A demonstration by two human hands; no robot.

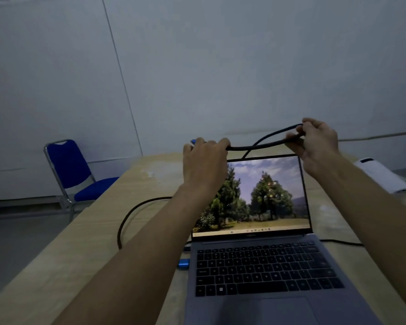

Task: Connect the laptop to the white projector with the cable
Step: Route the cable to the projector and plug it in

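An open grey laptop [263, 273] stands on the table with a tree picture on its screen. A blue plug [183, 263] sits at its left side. A black cable [256, 146] stretches in the air above the screen between both hands. My left hand [203, 160] is closed on the cable near its free blue end [193, 141], which peeks out past the fingers. My right hand [314, 141] pinches a loop of the same cable. The white projector [382, 175] lies on the table at the right, behind my right forearm.
The light wooden table [80, 242] runs away from me. More of the black cable curves over it to the left of the laptop. A thin dark wire [338, 241] lies right of the laptop. A blue chair [73, 170] stands at the table's far left, before a grey wall.
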